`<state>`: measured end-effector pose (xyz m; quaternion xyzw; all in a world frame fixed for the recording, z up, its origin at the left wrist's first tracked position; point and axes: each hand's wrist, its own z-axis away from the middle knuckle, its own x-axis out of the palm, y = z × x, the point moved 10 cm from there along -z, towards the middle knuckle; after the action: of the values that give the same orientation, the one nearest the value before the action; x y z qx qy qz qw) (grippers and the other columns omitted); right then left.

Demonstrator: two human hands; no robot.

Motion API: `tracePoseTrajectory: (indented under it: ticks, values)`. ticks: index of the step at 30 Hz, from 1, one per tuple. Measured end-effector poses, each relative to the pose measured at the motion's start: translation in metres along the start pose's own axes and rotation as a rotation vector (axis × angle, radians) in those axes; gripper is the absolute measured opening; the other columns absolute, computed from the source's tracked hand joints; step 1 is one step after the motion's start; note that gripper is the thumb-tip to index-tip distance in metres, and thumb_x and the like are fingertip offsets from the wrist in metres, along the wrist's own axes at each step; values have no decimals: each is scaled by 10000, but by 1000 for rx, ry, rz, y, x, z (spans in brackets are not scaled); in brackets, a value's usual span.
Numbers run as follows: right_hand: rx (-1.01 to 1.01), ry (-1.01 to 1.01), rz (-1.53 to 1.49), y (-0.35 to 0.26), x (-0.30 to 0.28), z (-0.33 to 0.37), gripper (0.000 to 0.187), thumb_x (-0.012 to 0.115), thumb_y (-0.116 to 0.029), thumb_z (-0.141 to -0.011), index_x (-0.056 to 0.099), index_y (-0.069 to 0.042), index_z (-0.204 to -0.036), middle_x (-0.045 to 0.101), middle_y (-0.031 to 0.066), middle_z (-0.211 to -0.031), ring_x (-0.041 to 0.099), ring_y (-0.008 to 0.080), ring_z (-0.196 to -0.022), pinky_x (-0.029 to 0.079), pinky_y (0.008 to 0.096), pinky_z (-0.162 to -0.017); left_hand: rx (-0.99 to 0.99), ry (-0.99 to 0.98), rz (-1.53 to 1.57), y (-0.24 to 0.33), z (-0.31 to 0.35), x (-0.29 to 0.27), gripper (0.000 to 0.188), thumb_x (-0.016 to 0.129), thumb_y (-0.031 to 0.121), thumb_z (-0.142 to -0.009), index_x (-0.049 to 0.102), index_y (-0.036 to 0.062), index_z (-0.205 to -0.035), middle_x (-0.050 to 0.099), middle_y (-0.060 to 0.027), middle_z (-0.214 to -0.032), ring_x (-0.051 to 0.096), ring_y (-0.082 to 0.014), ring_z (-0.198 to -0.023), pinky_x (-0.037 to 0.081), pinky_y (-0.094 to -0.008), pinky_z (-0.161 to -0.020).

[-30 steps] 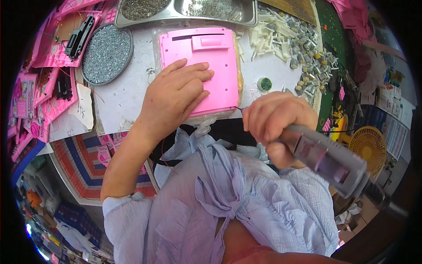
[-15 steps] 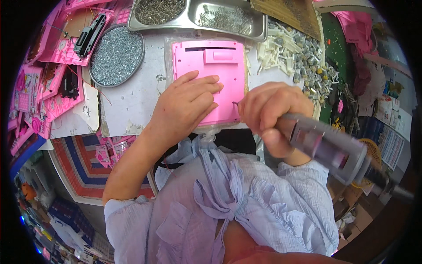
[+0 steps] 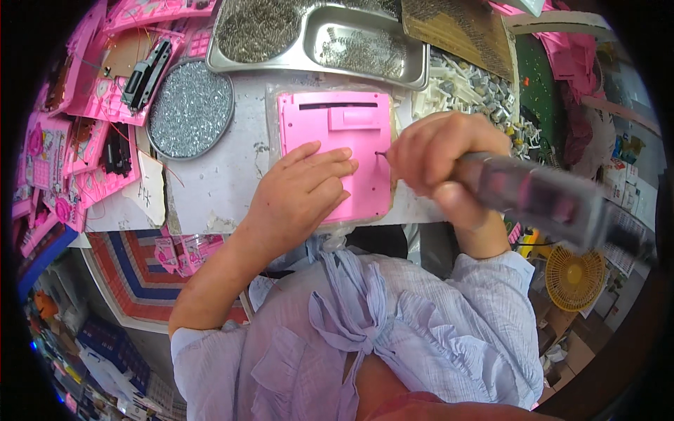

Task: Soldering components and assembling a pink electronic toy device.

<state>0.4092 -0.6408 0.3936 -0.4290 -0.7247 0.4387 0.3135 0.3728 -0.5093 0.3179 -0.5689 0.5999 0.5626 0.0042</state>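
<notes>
Moved since the earlier frame: the bit (image 3: 382, 154) of the power driver (image 3: 533, 189), from the near right corner of the pink panel (image 3: 364, 151) to a point farther up its right side, while the left hand (image 3: 305, 179) has stayed on the panel. Nearest is the pale ruffled garment (image 3: 365, 302), then the edge of the white bench (image 3: 239, 189). On the bench lies the panel, on a plastic-wrapped pad (image 3: 274, 116); work on it appears under way and unfinished, the bit being at its surface. Two dark spots nearer along the right side stand free of the bit; whether screws are seated there cannot be told, and part of the left side is covered. Relative to the grip, the panel lies directly beneath the left hand, fingers extended and clasping nothing, and just left of the right hand (image 3: 449, 158), whose grip is clamped round the driver's front end. Farther, to the left, is a round dish (image 3: 186, 157) of silvery screws (image 3: 189, 105); to the right, white plastic pieces (image 3: 449, 91); farthest, a steel tray (image 3: 295, 64) of small metal parts (image 3: 256, 28).
</notes>
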Motion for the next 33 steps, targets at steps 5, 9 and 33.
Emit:
tracePoseTrajectory:
  ticks: [5, 9, 33]
  values:
    - [-63, 180, -73, 22, -42, -35, 249, 700, -182, -934, 489, -72, -860, 569, 58, -637, 538, 139, -540, 466, 287, -517, -34, -31, 37, -2, 1, 2, 172, 744, 95, -855, 577, 56, -848, 719, -93, -1206, 656, -265, -1213, 473, -480, -1053]
    - [91, 159, 26, 41, -34, -34, 257, 648, -230, -956, 472, -98, -823, 485, 29, -594, 463, 142, -526, 433, 347, -554, -37, -26, 52, -4, 0, 3, 182, 754, 101, -849, 576, 64, -848, 718, -89, -1205, 657, -260, -1212, 473, -472, -1053]
    - [69, -85, -341, -5, 73, -57, 355, 731, -446, -933, 563, -135, -964, 554, -48, -642, 522, 87, -498, 498, 276, -513, -110, 412, 28, -17, 37, -67, 200, 838, 124, -762, 708, 70, -905, 755, -73, -956, 734, -235, -980, 520, -456, -1005]
